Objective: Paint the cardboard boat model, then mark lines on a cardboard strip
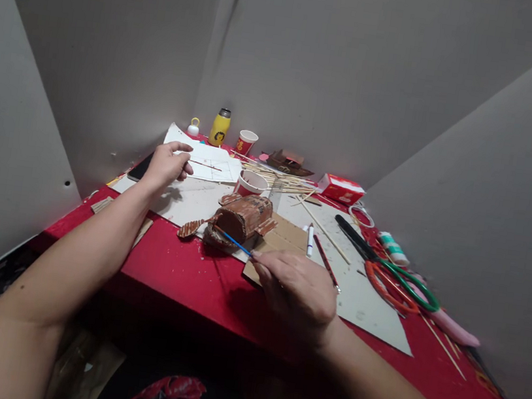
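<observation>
On the red counter (172, 269), seen from the head camera, the right hand (299, 293) pinches a thin blue paintbrush (235, 243) whose tip touches the front of a brown cardboard model (242, 217) lying near the counter's middle. The left hand (168, 164) rests farther back with its fingers curled on white paper sheets (212, 160), beside a red-and-white paper cup (250, 184); green and orange scissors (395, 284) lie well off to the right.

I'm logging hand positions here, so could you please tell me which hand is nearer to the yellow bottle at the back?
Left. The left hand rests on the white paper just in front of the yellow bottle. The right hand, holding a blue brush, is near the table's front edge.
</observation>
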A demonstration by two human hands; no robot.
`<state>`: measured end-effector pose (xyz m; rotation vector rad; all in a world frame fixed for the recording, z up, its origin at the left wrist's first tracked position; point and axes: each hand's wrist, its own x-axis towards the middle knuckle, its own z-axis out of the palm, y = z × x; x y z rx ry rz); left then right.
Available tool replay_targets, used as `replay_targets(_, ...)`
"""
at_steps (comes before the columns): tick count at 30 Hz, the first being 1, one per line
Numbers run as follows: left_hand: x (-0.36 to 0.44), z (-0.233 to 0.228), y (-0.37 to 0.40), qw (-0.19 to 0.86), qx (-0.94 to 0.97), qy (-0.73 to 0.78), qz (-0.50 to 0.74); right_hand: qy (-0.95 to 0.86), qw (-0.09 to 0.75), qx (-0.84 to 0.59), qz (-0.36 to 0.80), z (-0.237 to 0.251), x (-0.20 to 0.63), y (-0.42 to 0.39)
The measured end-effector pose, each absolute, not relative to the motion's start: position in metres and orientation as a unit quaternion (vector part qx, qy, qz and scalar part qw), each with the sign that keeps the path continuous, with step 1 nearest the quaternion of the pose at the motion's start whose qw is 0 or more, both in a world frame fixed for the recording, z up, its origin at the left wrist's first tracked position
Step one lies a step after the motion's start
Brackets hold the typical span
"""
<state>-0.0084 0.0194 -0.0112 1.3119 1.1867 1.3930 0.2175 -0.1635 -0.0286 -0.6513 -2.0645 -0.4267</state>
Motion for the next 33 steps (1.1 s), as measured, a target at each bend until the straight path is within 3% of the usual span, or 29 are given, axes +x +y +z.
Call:
replay_targets(15, -0.0081, -0.0094, 0.0184, 0.429, 0.525, 0.481, 0.557, -0.817, 0.468, -0.277, -0.191, -0.028, 0.2173, -0.1657)
replay_targets(20, -0.0079, -0.0091, 0.0164, 0.425, 0.526, 0.482, 0.558, -0.835, 0.432, -0.287, -0.186, -0.027, 0.218, -0.1662)
replay_targets(33, -0.0082, -0.0098, 0.0175, 0.429, 0.524, 0.476, 0.561, -0.82, 0.463, -0.283, -0.181, -0.0277, 0.2183, -0.1655)
